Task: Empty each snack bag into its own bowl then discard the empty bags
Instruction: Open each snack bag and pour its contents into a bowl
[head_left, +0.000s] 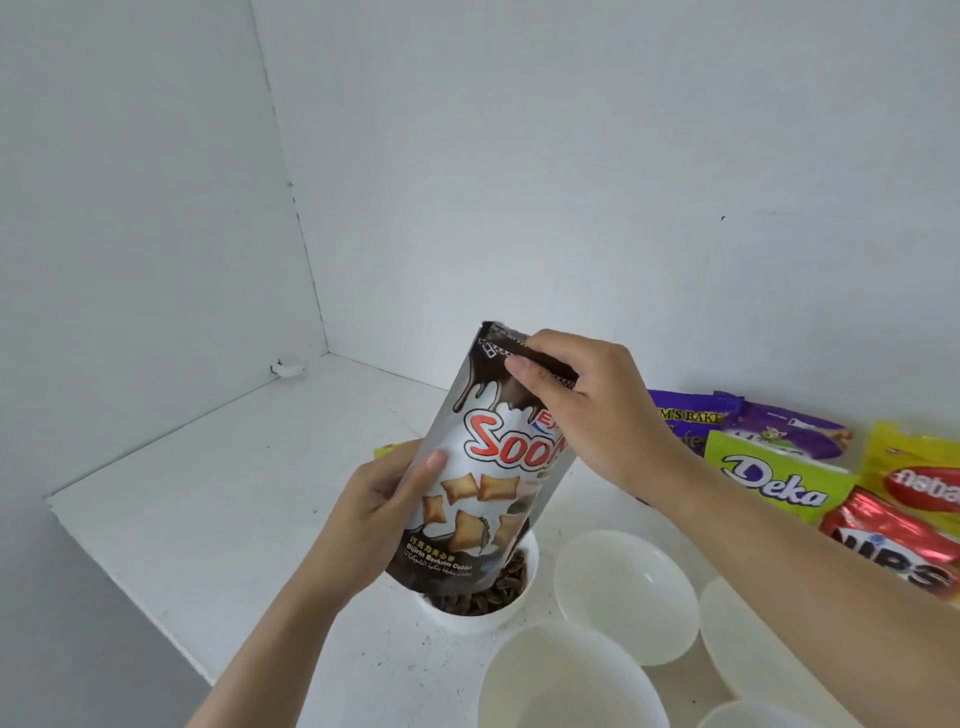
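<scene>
I hold a white and brown snack bag (483, 467) upright above a small white bowl (467, 618) that has dark snack pieces in it. My left hand (379, 514) grips the bag's lower left side. My right hand (587, 410) pinches the bag's top edge at its right corner. Empty white bowls stand to the right: one (623, 592) beside the filled bowl, one (566, 680) nearer to me, and another (748, 639) partly behind my right forearm.
Several unopened snack bags lie at the right along the wall: a purple one (685, 415), a green Deka bag (774, 478), a yellow bag (914, 467) and a red bag (893, 545). The white table (218, 493) ends at a left edge. Walls meet in a corner behind.
</scene>
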